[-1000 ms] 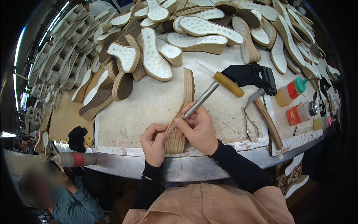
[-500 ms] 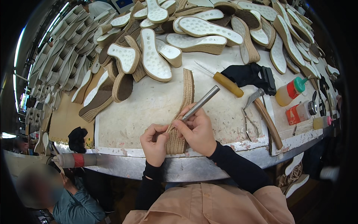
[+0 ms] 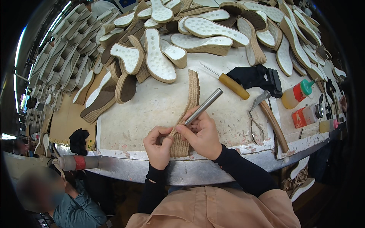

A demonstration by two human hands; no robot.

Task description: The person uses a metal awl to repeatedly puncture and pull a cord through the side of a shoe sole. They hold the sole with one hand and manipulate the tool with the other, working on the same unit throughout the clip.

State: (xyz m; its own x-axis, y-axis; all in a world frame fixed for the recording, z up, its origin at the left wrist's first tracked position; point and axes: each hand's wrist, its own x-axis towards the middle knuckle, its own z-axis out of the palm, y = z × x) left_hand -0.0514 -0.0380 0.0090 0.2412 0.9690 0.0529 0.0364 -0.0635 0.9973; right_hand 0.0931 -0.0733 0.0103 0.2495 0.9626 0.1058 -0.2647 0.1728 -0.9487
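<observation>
Between my hands a wedge shoe sole (image 3: 193,89) wrapped in tan braided jute stands on its side on the worktable, its narrow end away from me. My left hand (image 3: 157,150) pinches the braid along the left edge of the sole. In my right hand (image 3: 205,136) lies a smooth metal rod (image 3: 207,103), slanting up to the right. That hand's thumb and a fingertip press on the same braid, close beside the left fingertips. Its lower end is hidden by my fingers.
Wedge soles with white dimpled tops (image 3: 159,57) heap up at the back. To the right lie an awl (image 3: 234,86), a black cloth (image 3: 247,76), a hammer (image 3: 273,121), pincers (image 3: 254,127) and a glue bottle (image 3: 296,93). Another person (image 3: 78,207) sits at lower left.
The metal rod has tipped slightly down and left in my right hand. Both hands stay at the same spot on the braid, with only slight finger movement.
</observation>
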